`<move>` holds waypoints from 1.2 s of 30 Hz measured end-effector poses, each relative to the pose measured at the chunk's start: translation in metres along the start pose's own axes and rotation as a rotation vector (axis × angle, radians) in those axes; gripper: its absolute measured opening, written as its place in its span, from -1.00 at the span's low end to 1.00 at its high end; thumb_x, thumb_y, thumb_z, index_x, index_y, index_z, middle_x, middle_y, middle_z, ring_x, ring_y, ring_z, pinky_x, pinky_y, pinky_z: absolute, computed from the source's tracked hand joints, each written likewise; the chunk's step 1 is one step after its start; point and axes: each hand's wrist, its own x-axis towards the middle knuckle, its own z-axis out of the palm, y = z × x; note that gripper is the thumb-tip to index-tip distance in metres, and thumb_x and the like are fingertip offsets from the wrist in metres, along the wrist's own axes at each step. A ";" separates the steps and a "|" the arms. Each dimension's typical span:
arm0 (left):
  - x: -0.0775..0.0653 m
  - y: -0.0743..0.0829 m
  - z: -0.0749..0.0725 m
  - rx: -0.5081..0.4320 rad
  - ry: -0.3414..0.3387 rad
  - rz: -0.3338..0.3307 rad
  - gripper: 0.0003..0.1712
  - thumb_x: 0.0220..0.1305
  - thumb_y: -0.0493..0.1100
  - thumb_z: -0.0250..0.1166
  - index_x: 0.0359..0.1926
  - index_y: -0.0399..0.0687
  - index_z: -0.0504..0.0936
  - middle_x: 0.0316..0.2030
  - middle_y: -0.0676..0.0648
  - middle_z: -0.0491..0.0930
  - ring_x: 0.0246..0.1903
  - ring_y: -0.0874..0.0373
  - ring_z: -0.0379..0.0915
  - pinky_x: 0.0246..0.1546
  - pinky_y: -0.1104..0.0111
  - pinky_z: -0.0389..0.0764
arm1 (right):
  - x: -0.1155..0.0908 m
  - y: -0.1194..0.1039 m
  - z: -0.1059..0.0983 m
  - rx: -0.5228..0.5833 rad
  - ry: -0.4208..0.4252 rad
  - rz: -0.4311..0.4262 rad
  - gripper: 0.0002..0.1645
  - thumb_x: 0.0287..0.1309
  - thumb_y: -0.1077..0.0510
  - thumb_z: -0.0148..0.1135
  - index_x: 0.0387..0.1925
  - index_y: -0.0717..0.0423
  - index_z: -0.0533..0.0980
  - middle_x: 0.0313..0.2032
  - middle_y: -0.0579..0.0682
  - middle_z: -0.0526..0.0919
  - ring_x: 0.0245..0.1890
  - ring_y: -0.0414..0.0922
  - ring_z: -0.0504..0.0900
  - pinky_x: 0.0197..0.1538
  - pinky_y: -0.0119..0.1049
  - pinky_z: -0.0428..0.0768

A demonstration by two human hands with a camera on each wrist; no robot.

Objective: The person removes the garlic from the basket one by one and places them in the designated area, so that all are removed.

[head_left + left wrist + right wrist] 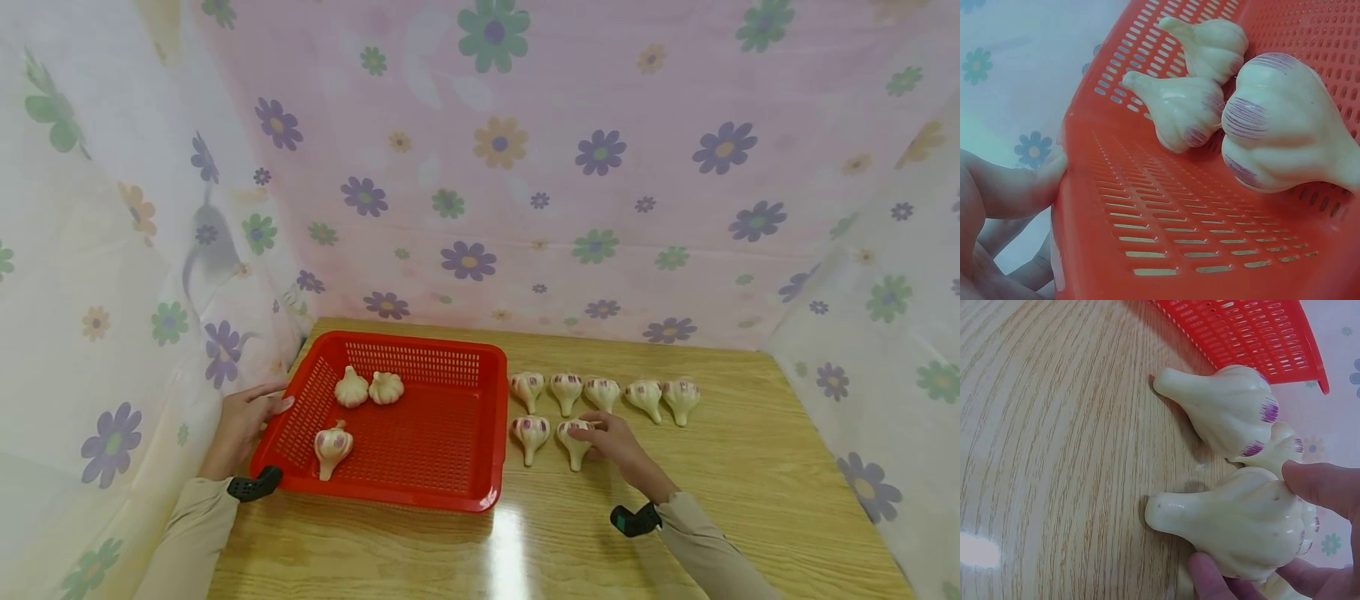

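My right hand (pixel 619 443) holds a white garlic bulb (pixel 1229 522) with purple streaks, thumb on one side and fingers round the other. That bulb lies on the wooden table at the end of the front row, beside another garlic bulb (pixel 531 435). On the left, my left hand (pixel 243 423) grips the side rim of a red plastic basket (pixel 491 433), its thumb (pixel 1050 175) at the edge and fingers outside. Inside the basket are three garlic bulbs: two side by side near the back left, and one purple-marked bulb (pixel 332 448) nearer the front.
Behind the front pair, a row of several garlic bulbs (pixel 566 390) stretches to the right of the basket. Flower-printed sheeting (pixel 540 225) walls the wooden table (pixel 750 483) at the back and both sides. Each wrist carries a small black device (pixel 634 520).
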 end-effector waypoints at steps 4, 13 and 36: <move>-0.001 0.000 0.000 -0.012 0.001 0.007 -0.39 0.30 -0.18 0.16 0.31 -0.36 0.29 -0.43 0.19 0.60 -0.42 0.20 0.59 -0.34 0.26 0.66 | 0.000 0.000 0.000 -0.008 0.006 0.001 -0.20 0.18 -0.05 0.25 0.26 0.38 0.24 0.08 0.32 0.39 0.03 0.14 0.48 -0.03 -0.01 0.54; 0.000 -0.001 0.000 0.011 0.014 -0.003 -0.39 0.29 -0.16 0.17 0.30 -0.34 0.31 -0.34 0.09 0.59 -0.41 0.19 0.58 -0.34 0.23 0.66 | -0.004 -0.007 0.000 -0.043 0.031 0.013 -0.21 0.17 -0.05 0.26 0.25 0.38 0.26 0.06 0.33 0.42 -0.19 0.02 0.58 -0.08 -0.02 0.55; 0.002 -0.001 -0.001 0.010 0.005 -0.013 -0.39 0.28 -0.16 0.18 0.30 -0.33 0.32 -0.34 0.10 0.59 -0.40 0.18 0.58 -0.34 0.24 0.65 | -0.004 -0.035 -0.013 0.013 0.070 -0.062 -0.34 0.25 0.03 0.19 0.22 0.35 0.26 0.17 0.32 0.30 0.08 0.20 0.42 0.08 0.05 0.47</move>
